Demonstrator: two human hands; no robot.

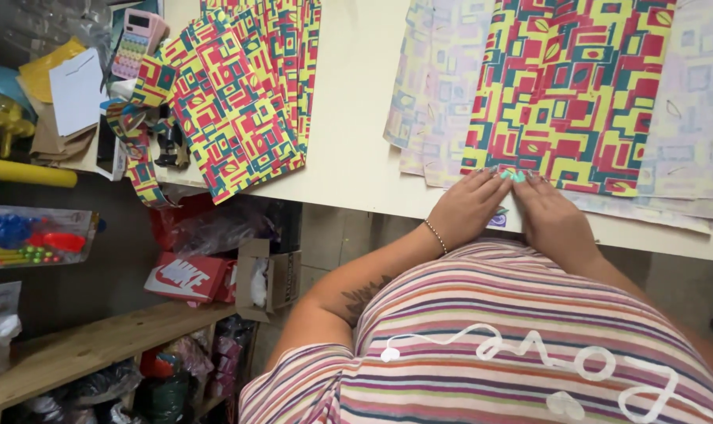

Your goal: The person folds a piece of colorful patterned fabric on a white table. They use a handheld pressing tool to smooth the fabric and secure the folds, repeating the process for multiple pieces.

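Observation:
A sheet of patterned paper in red, yellow and teal lies on the cream table, over paler sheets turned pattern side down. My left hand and my right hand lie side by side at the sheet's near edge, fingertips pressing flat on the paper. Neither hand grips anything. A bead bracelet circles my left wrist.
A fanned stack of the same patterned paper lies at the table's left. A pink calculator and a stapler-like tool sit beside it. Below are a wooden shelf, a red shoebox, an open carton and packaged toys.

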